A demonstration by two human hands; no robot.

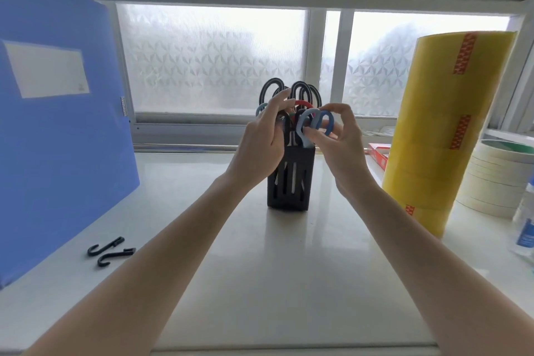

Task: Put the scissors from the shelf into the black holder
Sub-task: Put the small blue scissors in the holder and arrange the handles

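Blue folder (57, 124): stands upright at the far left of the shelf (245, 283), clear of the working area.
Black hooks (111, 250): two small ones lie loose on the shelf surface near the folder's foot, well apart from the holder.
Left hand (261, 143): raised against the left side of the cluster of handles, palm turned inward, fingers curled among the loops. It looks to be steadying or parting the scissors already stowed so the new pair can slide in; whether it actually clamps one handle I cannot tell.
Black holder (290, 179): upright in the middle of the shelf, slotted walls showing blades inside. It is already crowded with black-handled scissors (291, 92) and a red-handled pair (303, 103), which probably explains the two-handed approach.
Blue scissors (316, 121): handles just above the holder's right rim, blades pointing down into it, apparently partly in.
Right hand (342, 139): wrist bent, thumb and fingertips pinched narrowly around the blue loops, guiding the pair down from the right.
Forearms: both reach forward and converge on the holder.
Yellow tape rolls (450, 130): a tall stack at the right, near but not touching the holder.
White tape rolls (500, 176): a lower stack at the right edge.
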